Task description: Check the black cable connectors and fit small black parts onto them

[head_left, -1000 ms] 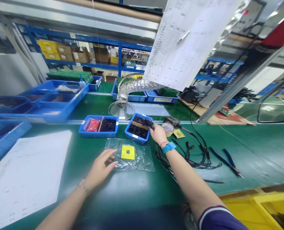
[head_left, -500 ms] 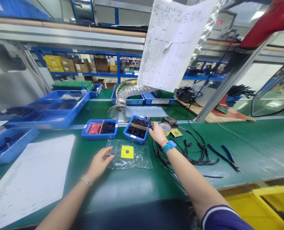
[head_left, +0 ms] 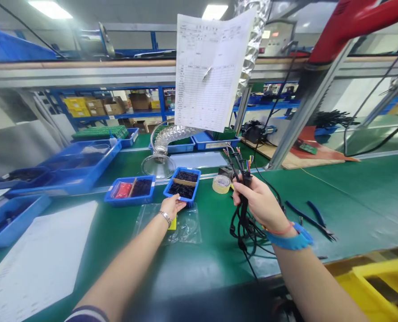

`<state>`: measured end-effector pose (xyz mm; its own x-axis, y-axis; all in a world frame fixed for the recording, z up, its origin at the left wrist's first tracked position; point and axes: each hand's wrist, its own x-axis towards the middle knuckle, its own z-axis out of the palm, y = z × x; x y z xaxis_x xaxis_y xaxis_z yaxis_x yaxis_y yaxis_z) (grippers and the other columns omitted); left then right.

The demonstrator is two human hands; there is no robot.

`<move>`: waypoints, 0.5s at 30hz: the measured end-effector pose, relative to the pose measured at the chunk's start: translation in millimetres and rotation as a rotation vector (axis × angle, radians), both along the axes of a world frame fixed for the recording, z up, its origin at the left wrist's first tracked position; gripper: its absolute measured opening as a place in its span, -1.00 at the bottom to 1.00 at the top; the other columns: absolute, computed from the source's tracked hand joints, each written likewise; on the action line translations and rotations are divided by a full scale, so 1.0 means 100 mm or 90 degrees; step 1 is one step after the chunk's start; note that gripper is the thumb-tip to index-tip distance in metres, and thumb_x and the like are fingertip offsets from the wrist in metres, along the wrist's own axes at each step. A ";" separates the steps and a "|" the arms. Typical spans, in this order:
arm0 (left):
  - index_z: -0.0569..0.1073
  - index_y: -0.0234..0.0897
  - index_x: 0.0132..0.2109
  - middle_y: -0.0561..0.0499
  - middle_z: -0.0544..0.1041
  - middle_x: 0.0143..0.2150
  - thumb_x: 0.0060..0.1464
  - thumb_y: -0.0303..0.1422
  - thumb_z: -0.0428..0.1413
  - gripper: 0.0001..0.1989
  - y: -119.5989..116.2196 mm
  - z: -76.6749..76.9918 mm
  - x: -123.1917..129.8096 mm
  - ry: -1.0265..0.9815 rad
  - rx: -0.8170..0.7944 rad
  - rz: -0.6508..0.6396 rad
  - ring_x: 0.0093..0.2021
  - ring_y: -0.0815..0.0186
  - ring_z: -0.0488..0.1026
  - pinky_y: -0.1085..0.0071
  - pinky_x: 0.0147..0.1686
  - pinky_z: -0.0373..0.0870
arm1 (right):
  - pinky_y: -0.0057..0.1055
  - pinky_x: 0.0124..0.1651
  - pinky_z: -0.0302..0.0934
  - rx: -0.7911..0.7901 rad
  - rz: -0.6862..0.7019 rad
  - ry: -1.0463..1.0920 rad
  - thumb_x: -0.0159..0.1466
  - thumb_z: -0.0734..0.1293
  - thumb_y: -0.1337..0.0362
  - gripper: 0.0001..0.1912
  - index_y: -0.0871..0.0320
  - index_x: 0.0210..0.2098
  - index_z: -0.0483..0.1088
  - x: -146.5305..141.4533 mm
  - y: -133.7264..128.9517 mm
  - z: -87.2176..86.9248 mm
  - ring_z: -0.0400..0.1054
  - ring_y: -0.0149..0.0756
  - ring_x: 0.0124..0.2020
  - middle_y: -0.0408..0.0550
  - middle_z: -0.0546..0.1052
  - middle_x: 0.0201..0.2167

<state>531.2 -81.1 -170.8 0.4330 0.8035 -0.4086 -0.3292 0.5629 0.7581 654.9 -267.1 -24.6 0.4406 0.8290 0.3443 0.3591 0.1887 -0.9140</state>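
Observation:
My right hand [head_left: 257, 199] is closed around a bundle of black cables [head_left: 242, 214], lifted above the green bench. Their stripped ends with coloured wires stick up above the fist, and the lower lengths hang and coil below it. My left hand [head_left: 171, 206] is at the near rim of a divided blue bin [head_left: 194, 190] of small black parts, fingers on its front edge. Beneath that hand a clear plastic bag [head_left: 190, 226] lies flat, with a yellow square [head_left: 173, 223] mostly hidden by the wrist.
Another blue bin [head_left: 108, 197] holds a red packet and black parts. A tape roll [head_left: 221, 184] stands beyond the cables; blue-handled pliers [head_left: 315, 221] lie right. White paper [head_left: 51, 250] covers the left. A fume duct's clear hood [head_left: 158, 166] and a hanging sheet [head_left: 212, 71] stand ahead.
My right hand has picked up the cable bundle and drawn it nearer. My left hand has moved forward and right from beside the bag to the bin. The view has shifted right.

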 end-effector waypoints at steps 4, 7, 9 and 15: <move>0.29 -0.42 -0.39 0.02 0.40 -0.55 0.04 -0.51 0.00 -0.94 -0.03 0.00 0.31 -0.002 0.005 0.046 -0.51 0.38 0.44 0.38 -0.44 0.45 | -0.47 -0.53 0.05 -0.033 0.013 0.005 0.18 0.20 0.23 -0.88 0.14 -0.32 0.21 0.09 -0.23 -0.08 0.15 -0.47 -0.67 -0.29 0.26 -0.73; 0.32 -0.43 -0.32 0.05 0.41 -0.48 0.06 -0.47 -0.01 -0.93 -0.03 0.06 0.58 -0.004 0.006 0.070 -0.48 0.42 0.42 0.42 -0.45 0.44 | -0.45 -0.49 0.07 -0.062 0.041 0.005 0.19 0.20 0.23 -0.88 0.15 -0.34 0.20 0.09 -0.30 -0.16 0.14 -0.47 -0.66 -0.28 0.26 -0.74; 0.32 -0.43 -0.29 0.05 0.41 -0.45 0.08 -0.46 -0.02 -0.91 -0.01 0.09 0.72 -0.001 0.009 0.077 -0.47 0.43 0.42 0.44 -0.46 0.44 | -0.44 -0.48 0.08 -0.071 0.058 0.013 0.20 0.19 0.23 -0.88 0.15 -0.33 0.20 0.07 -0.34 -0.19 0.15 -0.46 -0.64 -0.27 0.27 -0.72; 0.31 -0.50 -0.33 -0.15 0.42 -0.44 0.00 -0.44 0.06 -0.87 -0.09 0.14 0.54 0.019 0.041 -0.016 -0.43 0.30 0.47 0.37 -0.37 0.46 | -0.48 -0.62 0.03 0.064 -0.049 0.139 0.14 0.27 0.25 -0.85 0.14 -0.31 0.23 0.25 -0.76 0.21 0.09 -0.50 -0.69 -0.28 0.20 -0.69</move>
<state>585.1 -90.5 -157.0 0.4417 0.8174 -0.3697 -0.2920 0.5207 0.8023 679.6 -342.8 -3.4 0.5742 0.7565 0.3130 0.1716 0.2626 -0.9495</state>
